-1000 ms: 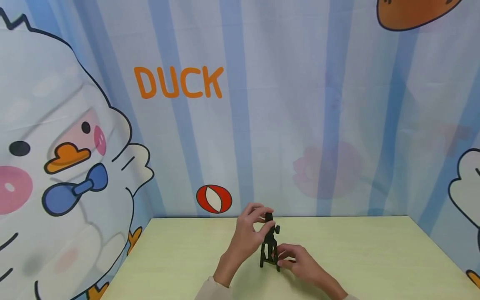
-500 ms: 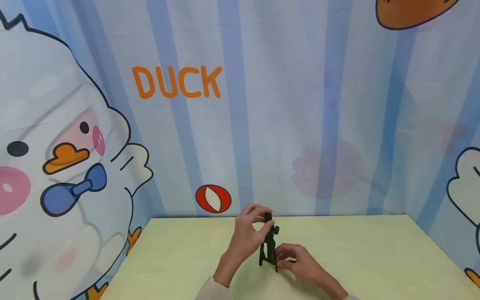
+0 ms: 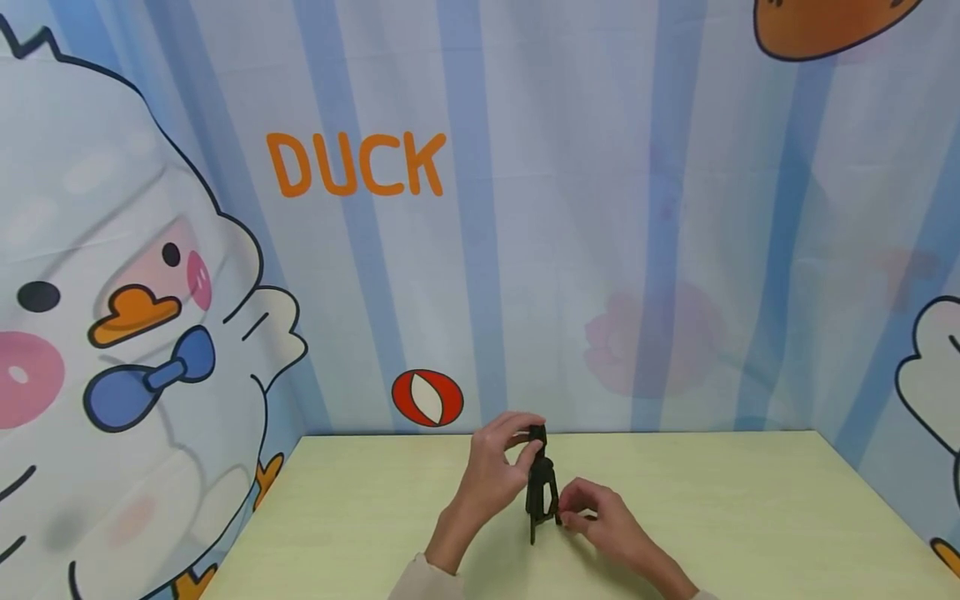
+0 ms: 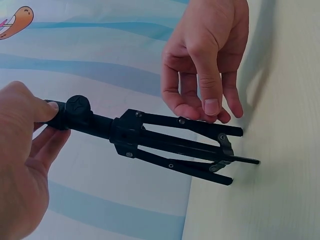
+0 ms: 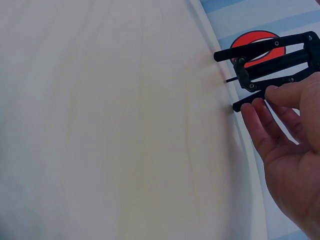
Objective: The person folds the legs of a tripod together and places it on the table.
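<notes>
Sleeve: pale cuff point(image 3: 427, 581) at the left wrist, nearest the viewer.
Right hand point(image 3: 606, 521): low down, thumb and fingertips pinching one leg point(image 4: 232, 130) near its foot; a light fingertip hold, probably chosen because the leg is thin and hinged.
Left hand point(image 3: 497, 471): raised, thumb and fingers clamped on the top of the tripod, just above the knob point(image 4: 78, 109); likely there to steady it from above and leave the legs free.
Hands: apart from each other, joined only through the tripod.
Tripod point(image 4: 128, 131): black, upright between the hands, legs pointing down and set close together; whether every foot touches the worktop, I cannot tell.
Worktop point(image 3: 712, 500): pale yellow, under the tripod, and seemingly a level base for it.
Backdrop point(image 3: 562, 208): striped blue cloth behind the worktop, with a red ball print point(image 3: 450, 398) beyond the left hand.
</notes>
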### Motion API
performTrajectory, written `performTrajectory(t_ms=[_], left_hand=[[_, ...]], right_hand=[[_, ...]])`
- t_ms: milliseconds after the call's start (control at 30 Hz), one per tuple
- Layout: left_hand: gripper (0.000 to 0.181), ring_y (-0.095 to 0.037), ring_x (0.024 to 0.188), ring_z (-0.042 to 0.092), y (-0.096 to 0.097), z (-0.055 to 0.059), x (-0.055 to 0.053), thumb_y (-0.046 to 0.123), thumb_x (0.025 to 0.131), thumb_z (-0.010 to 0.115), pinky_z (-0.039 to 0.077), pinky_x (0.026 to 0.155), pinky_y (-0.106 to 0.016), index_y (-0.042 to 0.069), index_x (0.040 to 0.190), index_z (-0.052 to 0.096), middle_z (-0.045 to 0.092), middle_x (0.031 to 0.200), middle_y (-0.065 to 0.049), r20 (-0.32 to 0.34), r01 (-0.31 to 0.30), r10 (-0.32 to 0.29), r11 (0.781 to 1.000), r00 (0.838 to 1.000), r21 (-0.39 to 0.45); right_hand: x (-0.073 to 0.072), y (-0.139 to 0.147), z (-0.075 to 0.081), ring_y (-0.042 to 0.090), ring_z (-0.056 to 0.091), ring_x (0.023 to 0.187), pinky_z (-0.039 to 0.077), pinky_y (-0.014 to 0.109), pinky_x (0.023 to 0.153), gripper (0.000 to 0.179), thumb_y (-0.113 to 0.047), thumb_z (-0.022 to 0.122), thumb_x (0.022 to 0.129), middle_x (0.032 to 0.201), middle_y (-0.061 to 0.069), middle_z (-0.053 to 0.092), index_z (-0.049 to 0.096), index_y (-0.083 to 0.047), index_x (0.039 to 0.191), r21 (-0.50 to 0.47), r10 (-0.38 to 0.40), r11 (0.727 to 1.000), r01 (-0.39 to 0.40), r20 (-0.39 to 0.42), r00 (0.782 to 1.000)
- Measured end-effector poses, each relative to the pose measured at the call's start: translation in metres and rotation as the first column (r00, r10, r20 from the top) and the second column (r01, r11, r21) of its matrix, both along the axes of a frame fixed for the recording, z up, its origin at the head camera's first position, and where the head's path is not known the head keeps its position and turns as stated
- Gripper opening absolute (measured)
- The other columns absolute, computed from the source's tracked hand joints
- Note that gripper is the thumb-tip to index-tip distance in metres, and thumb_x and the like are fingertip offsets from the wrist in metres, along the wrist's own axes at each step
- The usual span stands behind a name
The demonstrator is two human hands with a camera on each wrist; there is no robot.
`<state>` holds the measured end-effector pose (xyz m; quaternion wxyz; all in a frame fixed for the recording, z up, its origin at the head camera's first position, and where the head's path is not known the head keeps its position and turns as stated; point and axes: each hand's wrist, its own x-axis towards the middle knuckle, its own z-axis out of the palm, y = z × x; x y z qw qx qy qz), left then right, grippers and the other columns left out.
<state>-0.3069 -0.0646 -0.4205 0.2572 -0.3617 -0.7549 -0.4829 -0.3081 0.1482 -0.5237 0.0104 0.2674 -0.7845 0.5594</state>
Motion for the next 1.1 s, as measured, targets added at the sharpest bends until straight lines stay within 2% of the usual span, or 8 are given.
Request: performTrajectory(t_ms=[167,300,600,833,1100], left_hand=[[0.031,-0.023,0.109,0.07,-0.0011,-0.0007,-0.0012,-0.013,0.094,0.068,0.058,0.093,-0.029,0.002,0.122,0.07,0.07,0.119,-0.013,0.031,0.013,-0.013,1.0,0.999,0.003],[0.034,-0.024,0.111,0.069,-0.0013,-0.0006,-0.0012,-0.015,0.094,0.066,0.058,0.094,-0.029,0.003,0.123,0.07,0.069,0.121,-0.012,0.057,0.022,-0.023,1.0,0.998,0.011],[0.039,-0.025,0.112,0.069,-0.0008,0.0012,-0.0003,-0.019,0.093,0.064,0.056,0.096,-0.028,0.003,0.124,0.07,0.069,0.123,-0.017,0.109,0.057,-0.06,0.998,0.992,0.029],[0.039,-0.023,0.114,0.069,-0.0018,-0.0002,-0.0027,-0.017,0.094,0.064,0.056,0.096,-0.027,0.008,0.123,0.071,0.071,0.122,-0.01,0.118,0.054,-0.058,0.998,0.991,0.034],[0.041,-0.023,0.116,0.068,-0.0026,-0.0001,-0.0017,-0.019,0.093,0.063,0.057,0.095,-0.028,0.008,0.122,0.071,0.071,0.122,-0.008,0.131,0.089,-0.094,0.995,0.987,0.046]], right_hand=[[-0.0004,-0.0009,0.0,0.025,0.07,0.087,0.062,0.034,0.071,0.01,0.003,0.071,0.094,0.093,0.017,0.07,0.065,-0.003,0.099,-0.012,-0.017,1.0,0.018,0.014,1.0],[-0.0003,-0.0016,0.0005,0.028,0.07,0.089,0.063,0.036,0.072,0.011,0.004,0.07,0.095,0.097,0.016,0.069,0.066,-0.002,0.103,-0.035,-0.002,0.999,0.003,0.016,1.0],[-0.0026,-0.0021,0.0014,0.027,0.069,0.105,0.058,0.029,0.089,0.016,0.002,0.065,0.099,0.11,0.015,0.072,0.07,0.001,0.115,-0.015,0.085,0.996,-0.086,-0.015,0.996],[-0.0029,-0.0019,0.0005,0.031,0.07,0.105,0.059,0.035,0.093,0.016,0.002,0.065,0.099,0.112,0.016,0.072,0.07,0.001,0.114,0.004,0.125,0.992,-0.125,-0.043,0.991],[-0.0035,-0.0018,-0.0011,0.03,0.07,0.104,0.059,0.036,0.093,0.015,0.002,0.066,0.098,0.11,0.013,0.072,0.071,-0.002,0.112,0.038,0.129,0.991,-0.127,-0.06,0.99]])
